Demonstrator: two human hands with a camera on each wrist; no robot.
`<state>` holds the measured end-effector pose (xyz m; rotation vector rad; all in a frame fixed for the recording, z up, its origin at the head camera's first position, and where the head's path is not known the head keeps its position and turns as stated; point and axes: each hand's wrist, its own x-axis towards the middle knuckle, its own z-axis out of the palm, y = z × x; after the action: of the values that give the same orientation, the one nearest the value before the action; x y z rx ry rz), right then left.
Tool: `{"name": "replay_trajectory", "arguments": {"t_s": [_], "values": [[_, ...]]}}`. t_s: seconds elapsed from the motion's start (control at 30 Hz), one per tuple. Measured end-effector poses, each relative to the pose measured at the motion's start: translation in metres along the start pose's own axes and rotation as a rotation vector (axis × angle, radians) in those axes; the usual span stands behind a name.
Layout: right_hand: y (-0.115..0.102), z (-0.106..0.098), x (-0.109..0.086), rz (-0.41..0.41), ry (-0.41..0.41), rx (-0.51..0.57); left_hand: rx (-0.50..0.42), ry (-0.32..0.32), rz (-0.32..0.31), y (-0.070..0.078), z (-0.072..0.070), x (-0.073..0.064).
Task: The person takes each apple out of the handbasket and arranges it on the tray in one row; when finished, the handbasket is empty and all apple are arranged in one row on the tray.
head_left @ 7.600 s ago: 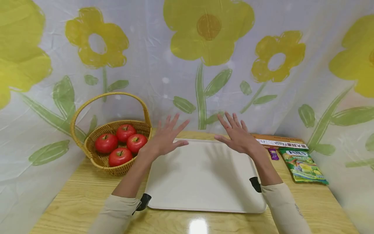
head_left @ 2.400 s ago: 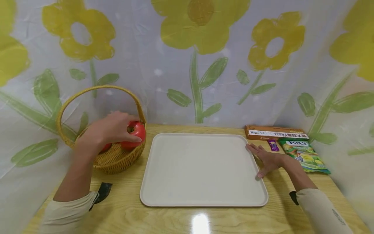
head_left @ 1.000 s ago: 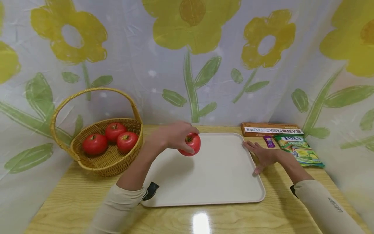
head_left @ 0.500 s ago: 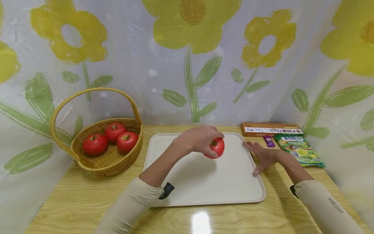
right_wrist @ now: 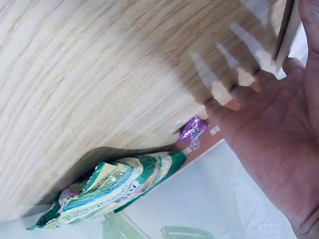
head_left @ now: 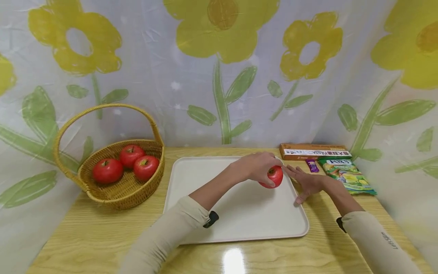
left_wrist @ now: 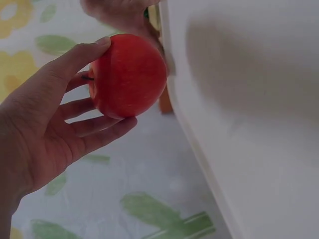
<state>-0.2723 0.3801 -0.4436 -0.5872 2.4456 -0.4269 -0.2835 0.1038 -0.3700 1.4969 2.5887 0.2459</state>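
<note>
My left hand (head_left: 254, 168) holds a red apple (head_left: 275, 176) by its sides, over the far right part of a white tray (head_left: 236, 217). In the left wrist view the thumb and fingers wrap the apple (left_wrist: 130, 75), stem toward the palm. A shadow falls on the tray below it. My right hand (head_left: 309, 183) rests at the tray's right edge, fingers spread and fairly straight, close to the held apple. At the left stands a wicker basket (head_left: 123, 202) with a tall handle; three red apples (head_left: 107, 171) lie in it.
Behind the right hand lie a long orange pasta box (head_left: 313, 151), a small purple packet (head_left: 312, 166) and a green Fox's bag (head_left: 347, 176). All stands on a wooden table (head_left: 102, 236). A flowered curtain (head_left: 147, 68) hangs close behind and at both sides.
My left hand took one apple out of the basket and carried it right, across the tray to its far right part. My right hand came down to the tray's right edge and stays there.
</note>
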Motion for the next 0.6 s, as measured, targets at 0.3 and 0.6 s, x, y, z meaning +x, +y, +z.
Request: {"name": "replay_trajectory", "arguments": {"t_s": [0.3,0.6], "values": [[-0.002,0.001,0.005,0.008,-0.009,0.021,-0.032,0.008,-0.028,0.000,0.026,0.027],[0.000,0.003,0.005,0.040,-0.008,0.026,-0.076,0.056,-0.092,-0.001,0.046,0.047]]}}
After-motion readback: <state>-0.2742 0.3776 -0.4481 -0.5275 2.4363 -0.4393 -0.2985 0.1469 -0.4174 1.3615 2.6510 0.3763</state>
